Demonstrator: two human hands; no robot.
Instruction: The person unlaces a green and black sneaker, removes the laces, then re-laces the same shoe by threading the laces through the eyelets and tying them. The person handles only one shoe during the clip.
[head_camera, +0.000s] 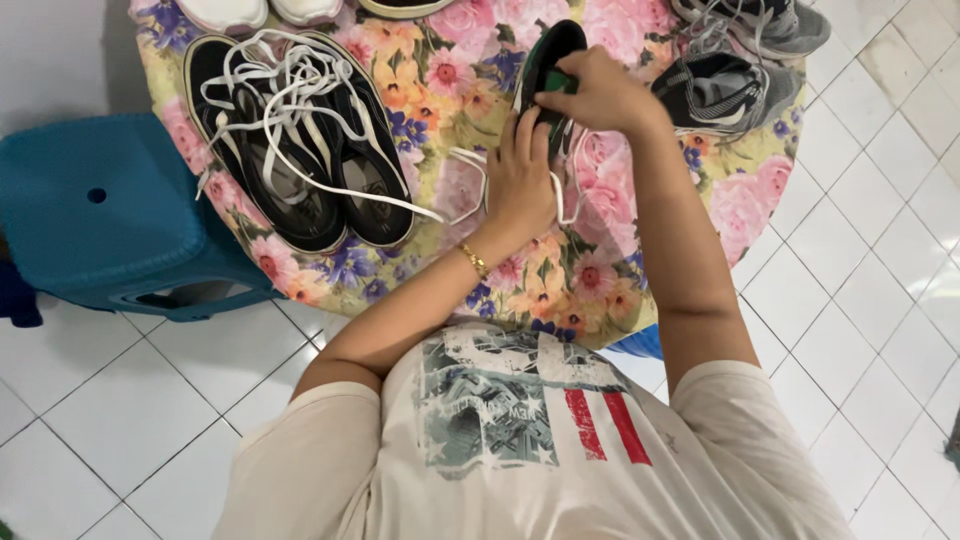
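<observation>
Round table (700, 215) under a flowered cloth of pink, yellow and purple, filling the far middle of the scene. Left of it, a blue plastic stool (95, 210) on white floor tiles (120, 410). On the cloth's left part, a pair of black slip-on shoes (300, 160) lying side by side, soles down, with loose white laces (290, 90) heaped across them (one strand trailing right toward the hands). At the far right edge, two grey mesh sneakers (740, 60), one behind the other. Near the table's middle, a dark shoe with a green inside (545, 70), raised on its heel end and tilted off the cloth. Right hand (600, 95) clenched around that shoe's upper rim from the right. Left hand (520, 175) pressed against the shoe's near side, fingers up, gold bracelet (474, 261) at the wrist; grip there hidden by the hand's back. A thin white lace (572, 195) looping on the cloth just beside both hands.
</observation>
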